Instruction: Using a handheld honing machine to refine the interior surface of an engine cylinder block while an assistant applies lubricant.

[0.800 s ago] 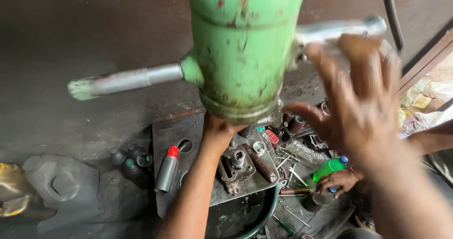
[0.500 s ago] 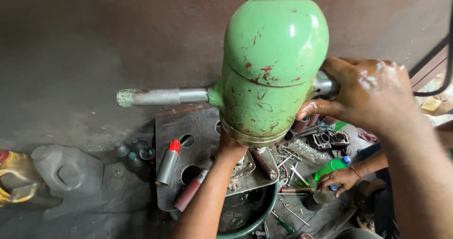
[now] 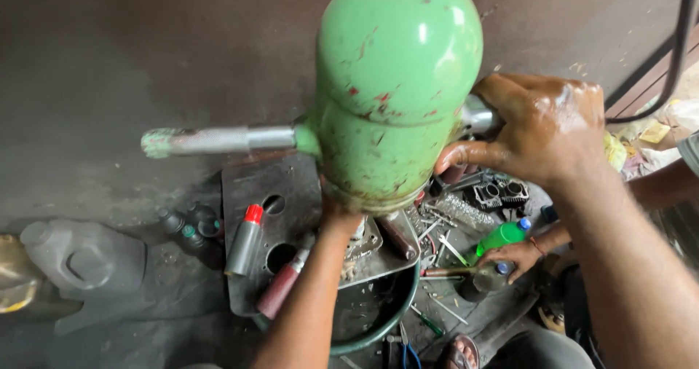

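Green press head: large rounded metal housing, paint chipped to red in spots, centre of the view, standing above a dark steel plate with round holes.

Lever bar: grey metal, sticking out level from the housing's left side, its tip smeared green.

Right hand: greasy, at the housing's right side, fingers curled closed around the short metal stub that comes out there; thumb side touches the green shell.

Left hand: reaches up under the housing's lower rim; forearm plainly seen, but the fingers are hidden behind the shell, so whether they are closed or spread cannot be told.

Grey tube with red cap: lying on the plate, left of the left forearm, beside a round hole.

Dark red cylinder: slanted, just beside the left forearm, at the plate's lower edge.

Grey plastic jug: on the floor, far left, well apart from the plate.

Another person's hand: lower right, by a green bottle with blue cap; probably holding a small dark jar, though the grip is unclear.

Loose bolts and small metal parts lie between plate and bottle.
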